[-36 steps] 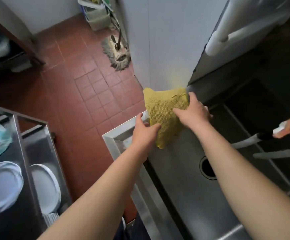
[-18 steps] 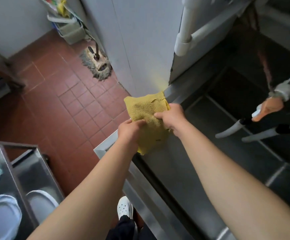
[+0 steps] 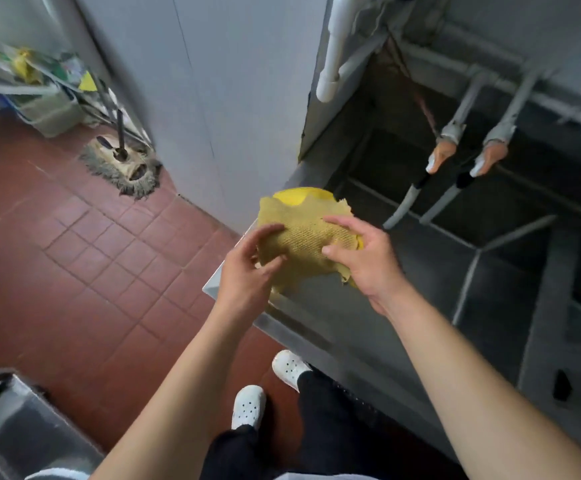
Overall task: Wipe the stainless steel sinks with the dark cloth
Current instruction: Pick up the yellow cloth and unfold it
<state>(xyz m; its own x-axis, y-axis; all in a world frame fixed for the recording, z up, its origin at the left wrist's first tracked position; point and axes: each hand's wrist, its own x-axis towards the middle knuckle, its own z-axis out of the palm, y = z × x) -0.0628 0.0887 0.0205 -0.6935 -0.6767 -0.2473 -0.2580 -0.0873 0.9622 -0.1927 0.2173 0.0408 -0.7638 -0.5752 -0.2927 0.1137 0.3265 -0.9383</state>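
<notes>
A yellow woven cloth (image 3: 304, 233) is bunched between both hands above the left corner of the stainless steel sink (image 3: 368, 320). My left hand (image 3: 247, 268) pinches its left edge with curled fingers. My right hand (image 3: 365, 261) grips its right side, fingers spread over the top. A brighter yellow layer shows at the cloth's upper edge. No dark cloth is visible. Further sink basins (image 3: 490, 209) lie to the right, divided by steel walls.
Two faucet handles (image 3: 431, 188) reach over the far basin. A white pipe (image 3: 332, 60) runs down the wall. A mop head (image 3: 122, 168) and a bin (image 3: 43, 105) stand on the red tile floor. A steel cart (image 3: 15, 431) is at the lower left.
The view has swung right and down, showing more basins and my shoes. The cloth has been gathered from a hanging sheet into a rounder bundle held lower between both hands.
</notes>
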